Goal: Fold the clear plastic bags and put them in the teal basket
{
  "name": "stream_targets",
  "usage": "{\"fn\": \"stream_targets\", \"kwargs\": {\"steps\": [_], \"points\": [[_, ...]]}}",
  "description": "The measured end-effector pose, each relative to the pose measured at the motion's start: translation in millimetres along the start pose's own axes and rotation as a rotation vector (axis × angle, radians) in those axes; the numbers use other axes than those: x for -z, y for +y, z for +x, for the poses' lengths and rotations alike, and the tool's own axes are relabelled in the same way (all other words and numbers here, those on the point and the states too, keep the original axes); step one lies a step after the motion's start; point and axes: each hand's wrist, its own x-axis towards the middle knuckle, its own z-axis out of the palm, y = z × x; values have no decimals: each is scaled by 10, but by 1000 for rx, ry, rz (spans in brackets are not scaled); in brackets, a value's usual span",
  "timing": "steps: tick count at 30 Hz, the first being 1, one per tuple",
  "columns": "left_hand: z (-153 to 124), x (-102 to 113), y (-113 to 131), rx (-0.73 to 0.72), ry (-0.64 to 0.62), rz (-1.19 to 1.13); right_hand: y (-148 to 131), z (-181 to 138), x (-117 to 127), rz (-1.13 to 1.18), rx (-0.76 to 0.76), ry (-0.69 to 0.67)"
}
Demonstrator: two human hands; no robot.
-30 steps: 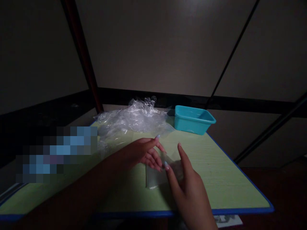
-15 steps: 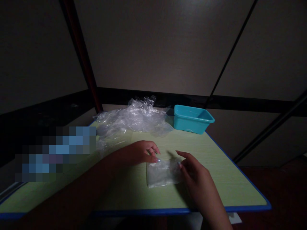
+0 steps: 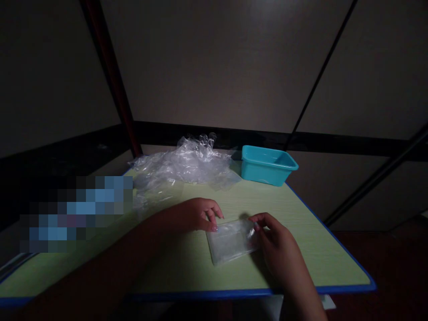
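Observation:
A flat, folded rectangle of clear plastic film (image 3: 230, 243) lies near the front middle of the table. My right hand (image 3: 276, 243) pinches its upper right corner between thumb and index finger. At the upper left corner, the thumb of my left hand (image 3: 203, 215) touches the film, while the other fingers are bent and apart from it. Beyond both hands is a loose heap of crinkled clear plastic (image 3: 190, 160), with finger-like shapes at its top.
A turquoise plastic tub (image 3: 264, 171) stands at the back right edge of the table. The pale green tabletop (image 3: 310, 258) has a blue rim. Something blurred out (image 3: 80, 208) lies along the left side. Wall panels (image 3: 214, 67) rise behind the table.
My right index finger has come down to the thumb and closed on the film's corner. The folded film has turned slightly, its right side moving up. My left hand has barely moved.

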Motion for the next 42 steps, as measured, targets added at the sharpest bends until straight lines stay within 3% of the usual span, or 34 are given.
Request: {"fn": "stream_targets", "kwargs": {"steps": [11, 14, 17, 20, 25, 31, 35, 40, 42], "points": [[-12, -41, 86, 24, 5, 67, 13, 20, -21, -72, 38, 75], [-20, -110, 125, -83, 166, 225, -11, 15, -24, -72, 37, 67], [-35, -219, 185, -301, 285, 443, -16, 15, -24, -60, 54, 53], [-45, -326, 222, -409, 201, 564, -7, 19, -23, -46, 62, 47], [-39, -411, 188, -385, 10, 614, -34, 10, -12, 11, 53, 33], [-39, -414, 131, -365, -14, 611, -55, -6, 67, 12, 56, 42], [-31, -420, 138, -391, 66, 594, -1, -15, 172, -66, 50, -43], [-8, -377, 184, -356, 345, 501, 22, -21, 208, -73, 105, -69], [2, -346, 175, -302, 401, 477, 13, -14, 178, -46, 123, -65]]}}
